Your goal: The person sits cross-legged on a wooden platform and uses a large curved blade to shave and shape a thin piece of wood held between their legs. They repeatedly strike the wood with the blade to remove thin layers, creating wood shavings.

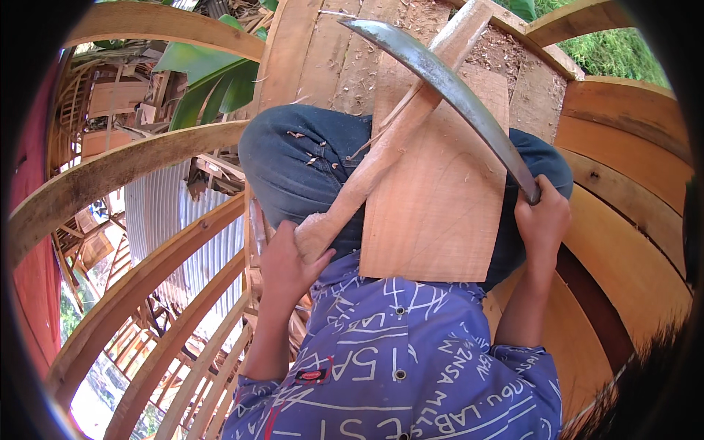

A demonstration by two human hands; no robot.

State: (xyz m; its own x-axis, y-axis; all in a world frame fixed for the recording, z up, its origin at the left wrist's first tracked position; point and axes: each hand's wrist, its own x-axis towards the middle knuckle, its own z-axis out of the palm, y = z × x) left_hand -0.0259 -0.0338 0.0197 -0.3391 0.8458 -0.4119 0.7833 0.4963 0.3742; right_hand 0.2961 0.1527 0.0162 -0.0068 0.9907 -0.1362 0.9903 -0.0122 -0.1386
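My left hand [284,265] is wrapped round the lower end of a long, roughly peeled wooden stick [374,165]. The stick slants up and away to the right. In my right hand [541,220] is the handle of a long machete [458,95], its grey blade curving to the far left. The blade lies across the stick's upper part; from here I cannot tell how deeply it bites. A thin sliver of wood [396,114] stands off the stick's side. Beneath both, a flat wooden board [436,213] rests on my lap between my knees.
Wood shavings are scattered over the plank floor [352,66] ahead and on my trousers [304,165]. Curved wooden rails [139,161] run along the left, with a green leaf [213,73] beyond them. Wooden slats [631,183] close off the right side.
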